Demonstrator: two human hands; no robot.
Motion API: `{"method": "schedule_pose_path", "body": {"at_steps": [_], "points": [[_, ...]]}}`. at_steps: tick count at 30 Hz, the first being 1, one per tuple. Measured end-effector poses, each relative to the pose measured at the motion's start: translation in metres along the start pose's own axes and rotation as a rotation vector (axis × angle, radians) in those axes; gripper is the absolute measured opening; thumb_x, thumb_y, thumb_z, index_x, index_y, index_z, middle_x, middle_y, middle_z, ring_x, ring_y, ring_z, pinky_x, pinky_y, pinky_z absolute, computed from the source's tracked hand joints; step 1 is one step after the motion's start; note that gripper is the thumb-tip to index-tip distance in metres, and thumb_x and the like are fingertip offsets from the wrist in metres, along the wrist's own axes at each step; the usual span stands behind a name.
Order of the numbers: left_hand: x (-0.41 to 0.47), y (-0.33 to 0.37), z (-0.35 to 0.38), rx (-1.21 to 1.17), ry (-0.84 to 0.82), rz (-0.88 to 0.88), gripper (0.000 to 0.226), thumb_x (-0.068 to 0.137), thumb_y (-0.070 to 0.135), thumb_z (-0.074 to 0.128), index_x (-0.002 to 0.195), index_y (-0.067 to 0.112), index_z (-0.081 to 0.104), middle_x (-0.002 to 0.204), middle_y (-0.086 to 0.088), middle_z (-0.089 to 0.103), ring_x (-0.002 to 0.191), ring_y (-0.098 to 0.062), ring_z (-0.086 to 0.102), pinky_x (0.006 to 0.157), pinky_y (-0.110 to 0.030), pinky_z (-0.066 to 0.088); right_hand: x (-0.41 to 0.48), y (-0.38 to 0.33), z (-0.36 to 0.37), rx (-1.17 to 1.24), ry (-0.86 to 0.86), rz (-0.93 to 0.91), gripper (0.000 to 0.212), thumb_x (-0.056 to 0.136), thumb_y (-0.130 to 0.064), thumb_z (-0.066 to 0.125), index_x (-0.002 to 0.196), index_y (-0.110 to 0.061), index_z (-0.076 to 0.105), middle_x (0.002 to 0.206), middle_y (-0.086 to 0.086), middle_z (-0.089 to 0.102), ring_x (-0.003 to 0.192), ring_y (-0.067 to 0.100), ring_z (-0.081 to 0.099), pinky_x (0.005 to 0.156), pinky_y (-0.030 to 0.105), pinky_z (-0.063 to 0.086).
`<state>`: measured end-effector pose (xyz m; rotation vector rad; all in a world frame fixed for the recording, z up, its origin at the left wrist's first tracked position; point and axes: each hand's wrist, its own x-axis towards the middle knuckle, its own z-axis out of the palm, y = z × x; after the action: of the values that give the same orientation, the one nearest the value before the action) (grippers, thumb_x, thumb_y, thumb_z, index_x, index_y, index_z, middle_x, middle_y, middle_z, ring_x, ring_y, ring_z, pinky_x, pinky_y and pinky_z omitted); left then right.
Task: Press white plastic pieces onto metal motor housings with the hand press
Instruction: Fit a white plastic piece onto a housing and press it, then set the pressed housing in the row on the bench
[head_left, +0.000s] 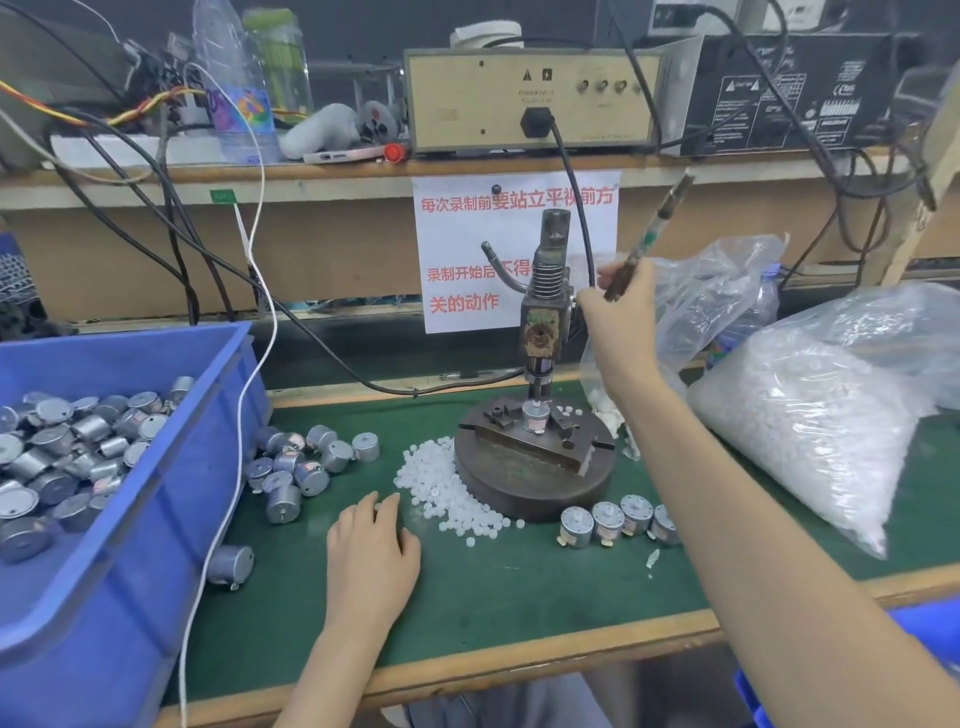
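The motor housing (535, 420) stands on the hand press (543, 322), right under its ram. My right hand (621, 306) has its fingers curled round the lever (657, 223), so I should pull steadily, without jerking. My left hand (371, 540) rests flat and empty on the mat (519, 597), well apart from the ram.

Head camera, close, looking down at workbench (519, 597).

On the shelf (311, 174), a beige instrument box (530, 98) sits at 12 o'clock, a black unit (789, 93) at 1 o'clock and a clear bottle (236, 88) at 11 o'clock, with a red-lettered paper notice (467, 249) hanging below the box.
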<state>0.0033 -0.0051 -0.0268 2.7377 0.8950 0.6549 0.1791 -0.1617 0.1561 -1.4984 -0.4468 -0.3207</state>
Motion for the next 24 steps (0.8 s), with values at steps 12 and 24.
{"method": "schedule_pose_path", "body": {"at_steps": [12,24], "points": [[-0.005,0.003,-0.001,-0.065,0.019,0.104,0.024,0.077,0.002,0.066,0.101,0.003,0.067,0.093,-0.010,0.067,0.086,-0.035,0.059,0.078,-0.042,0.044,-0.012,0.005,-0.002,-0.022,0.022,-0.056,0.028,0.083,0.001,0.047,0.078,-0.025,0.038,0.094,0.005,0.043,0.077,0.008,0.041,0.073,0.019,0.036],[-0.005,0.000,-0.003,-0.190,-0.028,0.203,0.025,0.096,0.020,0.042,0.116,0.021,0.056,0.110,0.007,0.054,0.099,-0.015,0.045,0.089,-0.021,0.032,-0.060,0.077,-0.003,-0.404,-0.039,0.129,0.055,0.088,-0.007,0.049,0.140,-0.004,0.033,0.145,0.013,0.030,0.133,0.021,0.029,0.106,0.027,0.021]]}}
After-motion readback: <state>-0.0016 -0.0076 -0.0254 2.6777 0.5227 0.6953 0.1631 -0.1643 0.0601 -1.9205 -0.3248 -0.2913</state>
